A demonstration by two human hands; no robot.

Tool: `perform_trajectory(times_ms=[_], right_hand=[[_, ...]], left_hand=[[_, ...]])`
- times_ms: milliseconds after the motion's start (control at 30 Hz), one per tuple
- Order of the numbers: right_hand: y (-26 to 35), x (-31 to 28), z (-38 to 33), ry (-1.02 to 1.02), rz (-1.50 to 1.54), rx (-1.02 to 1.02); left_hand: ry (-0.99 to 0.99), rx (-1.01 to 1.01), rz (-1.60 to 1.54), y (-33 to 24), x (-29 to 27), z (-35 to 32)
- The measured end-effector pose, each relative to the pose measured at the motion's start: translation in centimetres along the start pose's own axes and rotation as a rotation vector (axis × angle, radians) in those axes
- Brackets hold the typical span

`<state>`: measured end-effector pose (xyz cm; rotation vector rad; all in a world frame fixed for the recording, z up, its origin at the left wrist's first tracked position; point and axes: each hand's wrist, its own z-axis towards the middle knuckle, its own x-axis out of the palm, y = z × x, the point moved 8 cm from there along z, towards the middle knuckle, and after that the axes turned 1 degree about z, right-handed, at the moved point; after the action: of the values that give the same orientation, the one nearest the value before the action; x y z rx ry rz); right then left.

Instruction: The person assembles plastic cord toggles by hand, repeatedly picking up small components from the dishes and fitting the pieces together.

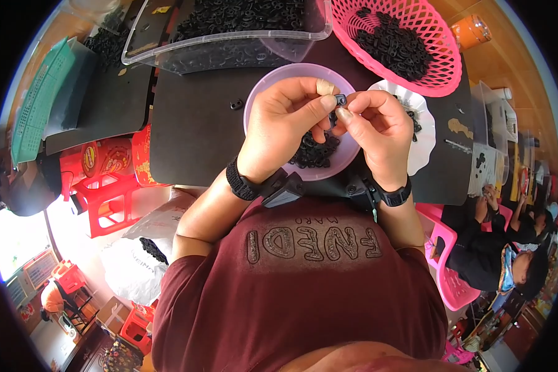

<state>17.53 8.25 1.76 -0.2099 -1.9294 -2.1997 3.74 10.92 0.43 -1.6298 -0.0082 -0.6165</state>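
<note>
Above a light purple bowl (346, 162), both hands meet at a small black plastic part (340, 99) with a hole in it. My left hand (279, 121) pinches the part between thumb and index finger; beige tape wraps that index finger. My right hand (383, 133) has its thumb and index fingertips pressed against the part's other side. Many similar black parts (316, 152) lie in the bowl below. Right of the bowl, partly behind my right hand, sits a white scalloped plate (423, 139) with a few dark pieces on it.
A clear plastic bin (229, 53) and a pink basket (451, 77), both holding black parts, stand at the far side of the dark table (192, 136). One loose part (236, 104) lies left of the bowl. A teal basket (37, 105) stands far left; people sit at right.
</note>
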Motion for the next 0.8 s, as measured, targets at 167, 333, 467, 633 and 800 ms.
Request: perform_trajectory(times_ms=[167,333,467,633,800], right_hand=[[0.2,0.0,-0.2,-0.034,0.025,-0.024],[-0.4,-0.4,-0.5,-0.054,0.085,-0.033],[-0.6,-0.5,-0.6,-0.059,0.127,-0.055],[-1.0,-0.7,-0.5,-0.058,0.125,-0.034],[-0.8,-0.2,-0.5,-0.024,0.133,0.002]], left_hand=[[-0.057,0.063,0.099,-0.3,0.0,-0.2],[-0.128,0.192,0.200,-0.7,0.4,-0.5],[-0.106,0.189,0.217,-0.6,0.4,-0.5],[-0.093,0.170,0.238,-0.5,0.4,-0.3],[-0.105,0.109,0.150,-0.1,0.1,-0.2]])
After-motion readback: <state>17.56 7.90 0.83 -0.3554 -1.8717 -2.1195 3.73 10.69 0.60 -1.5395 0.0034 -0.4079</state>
